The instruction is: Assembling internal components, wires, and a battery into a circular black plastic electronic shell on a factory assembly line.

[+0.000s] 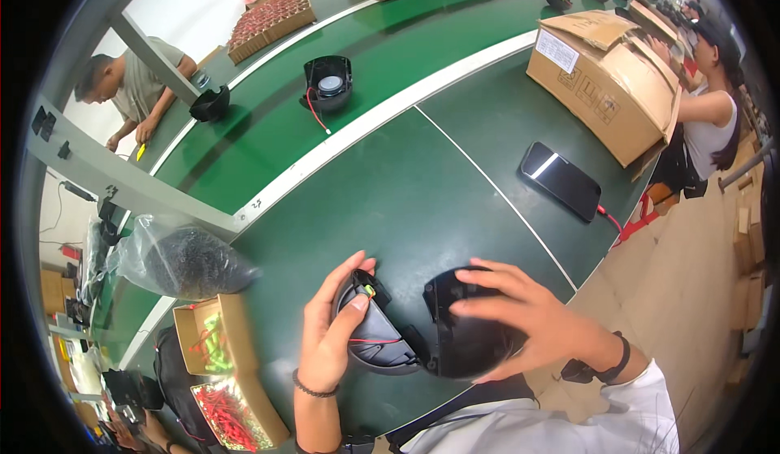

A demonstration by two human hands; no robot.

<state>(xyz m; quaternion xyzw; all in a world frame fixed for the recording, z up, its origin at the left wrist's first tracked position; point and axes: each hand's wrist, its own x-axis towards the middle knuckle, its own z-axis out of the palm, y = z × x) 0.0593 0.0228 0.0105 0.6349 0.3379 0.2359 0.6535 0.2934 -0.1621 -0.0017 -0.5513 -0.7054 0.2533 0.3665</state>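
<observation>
Bright, fairly even light covers the dark green flat tabletop (390,202), with only soft shadows. Near its right edge, the black rectangular glass-faced phone (561,181) mirrors a hard white streak, suggesting a lamp overhead. Small glints mark the clear crinkled plastic bag (179,251) by the left edge. The glossy black rounded plastic shell (471,344), near the front edge, loses detail to darkness. Beyond the far edge, the pale wall (191,3) washes out; fisheye distortion bends straight lines, and black vignetting swallows the corners.

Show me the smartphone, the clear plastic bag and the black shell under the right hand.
Smartphone (569,186): head view, on its dark screen.
Clear plastic bag (193,260): head view, on its bulging side, dark contents showing through.
Black shell (470,342): head view, on its outer surface, below the fingers (487,279).
</observation>
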